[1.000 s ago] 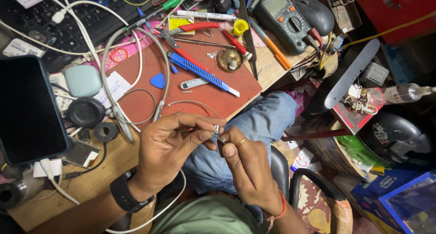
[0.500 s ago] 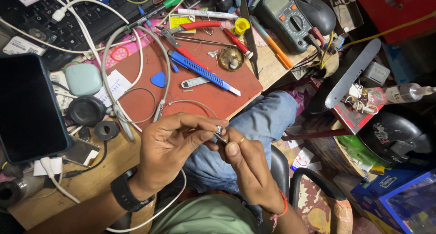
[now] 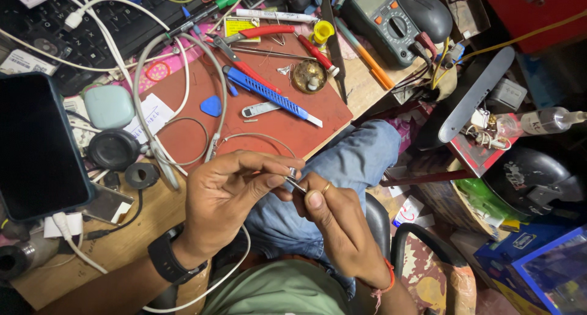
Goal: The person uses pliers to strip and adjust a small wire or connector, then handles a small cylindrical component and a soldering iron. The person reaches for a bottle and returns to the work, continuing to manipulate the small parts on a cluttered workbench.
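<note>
Two hands on one tiny metal part

Both hands meet above the lap, just off the bench (image 3: 110,254) edge. The left hand (image 3: 229,196) pinches a small silvery connector (image 3: 293,173), short and cylindrical. The right hand (image 3: 333,223) grips a thin metal tool (image 3: 298,185) whose tip touches it.

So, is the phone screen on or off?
Off: the phone lies face up at the desk's left edge, its screen dark all over, showing only faint reflections.

light: bright, even | shadows: soft | focus: sharp | edges: slightly stretched
</note>
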The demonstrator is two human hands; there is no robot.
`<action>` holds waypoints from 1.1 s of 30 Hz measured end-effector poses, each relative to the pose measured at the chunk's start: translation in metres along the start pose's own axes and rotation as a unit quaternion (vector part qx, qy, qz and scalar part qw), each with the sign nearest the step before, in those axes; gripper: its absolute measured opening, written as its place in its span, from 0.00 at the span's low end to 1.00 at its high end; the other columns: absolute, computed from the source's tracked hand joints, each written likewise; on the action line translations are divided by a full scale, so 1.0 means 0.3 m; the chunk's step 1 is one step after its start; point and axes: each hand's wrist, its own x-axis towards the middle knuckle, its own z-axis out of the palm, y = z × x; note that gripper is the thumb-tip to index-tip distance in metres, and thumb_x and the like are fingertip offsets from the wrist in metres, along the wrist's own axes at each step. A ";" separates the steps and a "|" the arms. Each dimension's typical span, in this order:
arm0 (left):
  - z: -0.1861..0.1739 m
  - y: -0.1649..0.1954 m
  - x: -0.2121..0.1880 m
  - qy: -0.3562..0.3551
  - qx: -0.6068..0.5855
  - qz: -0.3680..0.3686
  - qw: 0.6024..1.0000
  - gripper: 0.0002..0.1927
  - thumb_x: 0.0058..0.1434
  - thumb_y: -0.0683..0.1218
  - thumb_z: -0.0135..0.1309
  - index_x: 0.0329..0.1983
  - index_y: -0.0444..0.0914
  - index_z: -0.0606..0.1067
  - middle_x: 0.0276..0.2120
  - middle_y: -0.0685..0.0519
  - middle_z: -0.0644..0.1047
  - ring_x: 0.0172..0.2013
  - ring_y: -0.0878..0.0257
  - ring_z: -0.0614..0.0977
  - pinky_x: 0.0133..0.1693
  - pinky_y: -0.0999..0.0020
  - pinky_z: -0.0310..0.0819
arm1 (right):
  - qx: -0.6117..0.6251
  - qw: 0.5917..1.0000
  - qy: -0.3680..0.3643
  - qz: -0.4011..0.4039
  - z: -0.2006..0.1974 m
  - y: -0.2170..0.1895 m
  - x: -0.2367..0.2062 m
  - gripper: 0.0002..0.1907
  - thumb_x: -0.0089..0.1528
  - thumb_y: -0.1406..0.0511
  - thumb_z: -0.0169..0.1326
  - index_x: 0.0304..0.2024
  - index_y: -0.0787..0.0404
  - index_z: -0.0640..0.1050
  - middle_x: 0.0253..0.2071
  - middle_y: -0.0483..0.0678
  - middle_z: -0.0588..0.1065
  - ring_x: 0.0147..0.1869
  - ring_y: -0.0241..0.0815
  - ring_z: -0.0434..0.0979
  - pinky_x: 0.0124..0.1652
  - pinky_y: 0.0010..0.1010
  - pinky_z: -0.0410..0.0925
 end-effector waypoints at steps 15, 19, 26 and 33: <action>-0.004 -0.007 -0.001 0.004 0.006 -0.009 1.000 0.07 0.70 0.36 0.53 0.48 0.28 0.78 0.49 0.39 0.82 0.44 0.61 0.85 0.45 0.67 0.86 | -0.039 0.999 0.003 0.002 -0.009 -0.029 0.005 0.22 0.75 0.56 0.37 0.32 0.64 0.69 0.22 0.46 0.63 0.24 0.38 0.60 0.27 0.31 0.58; -0.003 -0.008 -0.002 0.006 0.014 -0.005 1.000 0.07 0.70 0.36 0.53 0.48 0.28 0.78 0.49 0.39 0.82 0.43 0.61 0.85 0.45 0.67 0.86 | -0.069 0.998 0.003 -0.002 -0.016 -0.045 0.006 0.22 0.74 0.56 0.37 0.32 0.64 0.69 0.21 0.46 0.63 0.23 0.39 0.61 0.27 0.31 0.58; -0.001 -0.004 -0.003 -0.001 0.013 -0.007 1.000 0.07 0.70 0.36 0.53 0.47 0.28 0.77 0.50 0.39 0.82 0.43 0.61 0.85 0.45 0.68 0.85 | -0.059 0.998 0.007 0.011 -0.011 -0.049 0.003 0.22 0.74 0.57 0.37 0.32 0.64 0.70 0.20 0.46 0.62 0.22 0.39 0.60 0.26 0.32 0.58; 0.004 -0.011 -0.003 -0.009 0.001 -0.004 1.000 0.07 0.71 0.36 0.52 0.48 0.27 0.77 0.50 0.38 0.81 0.46 0.60 0.85 0.47 0.67 0.86 | -0.059 0.998 0.013 0.003 -0.003 -0.021 0.000 0.21 0.74 0.56 0.37 0.35 0.65 0.70 0.21 0.46 0.63 0.23 0.39 0.61 0.27 0.32 0.58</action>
